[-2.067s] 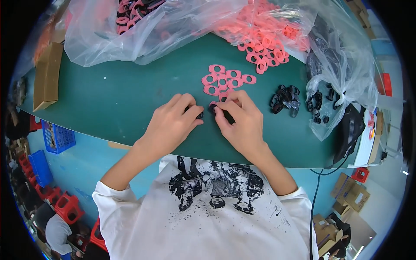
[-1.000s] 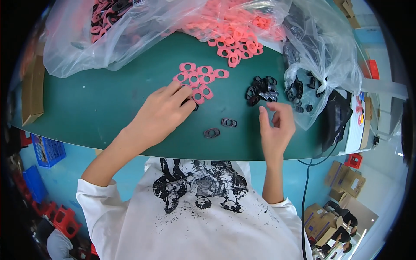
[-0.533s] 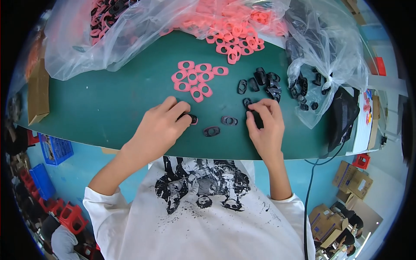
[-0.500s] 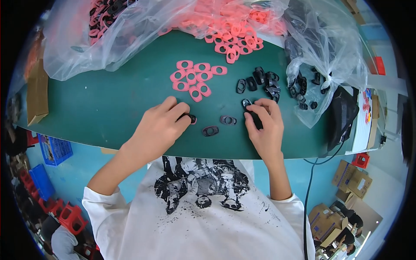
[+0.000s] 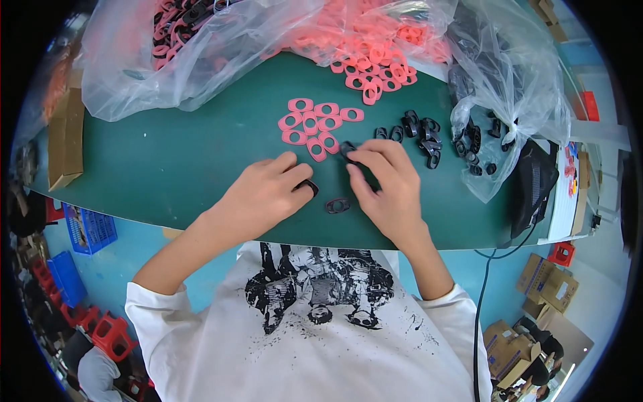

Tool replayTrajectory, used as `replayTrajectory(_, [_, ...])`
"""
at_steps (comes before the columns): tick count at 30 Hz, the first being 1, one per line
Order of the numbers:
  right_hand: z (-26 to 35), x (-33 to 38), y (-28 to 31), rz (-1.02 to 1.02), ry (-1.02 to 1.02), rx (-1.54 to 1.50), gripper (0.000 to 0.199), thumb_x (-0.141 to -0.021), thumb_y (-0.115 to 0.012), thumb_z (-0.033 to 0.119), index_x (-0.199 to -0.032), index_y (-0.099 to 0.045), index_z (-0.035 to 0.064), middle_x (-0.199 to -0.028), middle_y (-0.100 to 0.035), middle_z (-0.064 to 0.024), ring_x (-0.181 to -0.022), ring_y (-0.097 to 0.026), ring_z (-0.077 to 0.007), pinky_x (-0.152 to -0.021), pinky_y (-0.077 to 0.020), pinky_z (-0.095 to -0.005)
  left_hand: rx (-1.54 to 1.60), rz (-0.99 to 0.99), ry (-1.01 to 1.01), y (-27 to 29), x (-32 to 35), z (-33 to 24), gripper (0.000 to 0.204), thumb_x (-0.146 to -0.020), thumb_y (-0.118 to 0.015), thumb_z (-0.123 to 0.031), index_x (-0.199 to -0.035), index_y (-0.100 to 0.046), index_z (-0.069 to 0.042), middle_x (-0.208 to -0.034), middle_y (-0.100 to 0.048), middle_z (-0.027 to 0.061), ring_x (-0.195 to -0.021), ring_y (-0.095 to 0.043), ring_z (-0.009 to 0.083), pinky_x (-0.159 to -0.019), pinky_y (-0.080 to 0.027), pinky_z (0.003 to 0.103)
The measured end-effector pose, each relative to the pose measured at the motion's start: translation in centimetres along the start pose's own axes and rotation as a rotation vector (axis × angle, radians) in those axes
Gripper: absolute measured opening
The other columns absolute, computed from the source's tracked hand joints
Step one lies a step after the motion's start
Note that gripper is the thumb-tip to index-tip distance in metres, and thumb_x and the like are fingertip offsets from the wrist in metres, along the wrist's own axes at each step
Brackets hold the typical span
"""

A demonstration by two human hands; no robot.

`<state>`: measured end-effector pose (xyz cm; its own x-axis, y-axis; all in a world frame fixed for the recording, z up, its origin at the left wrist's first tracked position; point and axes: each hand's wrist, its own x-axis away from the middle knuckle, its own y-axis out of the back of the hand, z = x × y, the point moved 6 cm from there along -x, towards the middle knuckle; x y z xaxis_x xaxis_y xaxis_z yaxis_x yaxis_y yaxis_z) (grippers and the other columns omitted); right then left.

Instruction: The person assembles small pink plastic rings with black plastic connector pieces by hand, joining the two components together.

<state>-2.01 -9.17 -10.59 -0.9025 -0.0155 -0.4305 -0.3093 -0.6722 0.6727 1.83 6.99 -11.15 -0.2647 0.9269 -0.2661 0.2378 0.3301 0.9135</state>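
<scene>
My left hand (image 5: 262, 193) is closed over the green table, its fingertips pinching a small black oval part (image 5: 309, 187) that they half cover. To its right my right hand (image 5: 392, 187) grips another black oval piece (image 5: 347, 149) between thumb and forefinger, slightly blurred. A dark oval ring (image 5: 337, 206) lies on the table between the two hands. Just beyond them several flat pink rings (image 5: 310, 123) are spread in a loose cluster. Past the right hand sits a small heap of black parts (image 5: 429, 133).
Along the far side lie clear plastic bags: one (image 5: 194, 74) with pink-and-black pieces, a spill of pink rings (image 5: 370, 72), and a knotted bag (image 5: 512, 124) of black parts. A cardboard piece (image 5: 65, 141) stands at the left. A black bag (image 5: 532, 184) and cable (image 5: 479, 321) are right.
My right hand has moved left, carrying its black piece toward my left hand. A second dark ring on the table is now out of sight near the right hand. The view has shifted slightly.
</scene>
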Motion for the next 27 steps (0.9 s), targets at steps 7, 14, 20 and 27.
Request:
replayTrajectory(7, [-1.3, -0.2, 0.3, 0.230, -0.042, 0.152, 0.030, -0.075, -0.066, -0.011, -0.103, -0.066, 0.0008, -0.104, -0.061, -0.0131, -0.088, -0.062, -0.0276, -0.075, -0.0516, -0.0372, -0.055, 0.047, 0.099, 0.2, 0.0, -0.2, 0.015, -0.063, -0.068, -0.007, -0.077, -0.062, -0.003, -0.090, -0.052, 0.0060, -0.085, -0.053, 0.0196, -0.059, -0.051, 0.029])
replayTrajectory(14, [-0.8, -0.5, 0.8, 0.145, -0.198, 0.249, 0.024, -0.077, -0.072, 0.004, -0.101, -0.067, 0.0053, -0.096, -0.059, -0.0082, -0.076, -0.061, -0.0268, -0.064, -0.0507, -0.0384, -0.049, 0.053, 0.100, -0.3, 0.6, 0.0, 0.014, -0.062, -0.068, -0.005, -0.072, -0.058, -0.005, -0.092, -0.052, 0.0064, -0.084, -0.054, 0.0189, -0.056, -0.050, 0.028])
replayTrajectory(20, [-0.8, -0.3, -0.2, 0.287, -0.230, 0.355, 0.026, -0.081, -0.073, 0.006, -0.106, -0.069, 0.0065, -0.102, -0.062, -0.0078, -0.075, -0.064, -0.0274, -0.062, -0.0516, -0.0367, -0.023, 0.038, 0.040, -0.2, 0.1, -0.1, 0.014, -0.062, -0.069, -0.005, -0.073, -0.059, -0.004, -0.094, -0.053, 0.0064, -0.079, -0.057, 0.0183, -0.055, -0.051, 0.029])
replayTrajectory(27, [0.2, -0.4, 0.2, 0.144, -0.050, 0.267, 0.028, -0.080, -0.072, 0.002, -0.108, -0.067, 0.0039, -0.105, -0.064, -0.0106, -0.076, -0.065, -0.0277, -0.065, -0.0525, -0.0366, -0.037, 0.064, 0.086, -0.3, -0.2, -0.4, 0.012, -0.062, -0.068, -0.005, -0.071, -0.060, -0.004, -0.092, -0.055, 0.0076, -0.072, -0.059, 0.0185, -0.054, -0.052, 0.030])
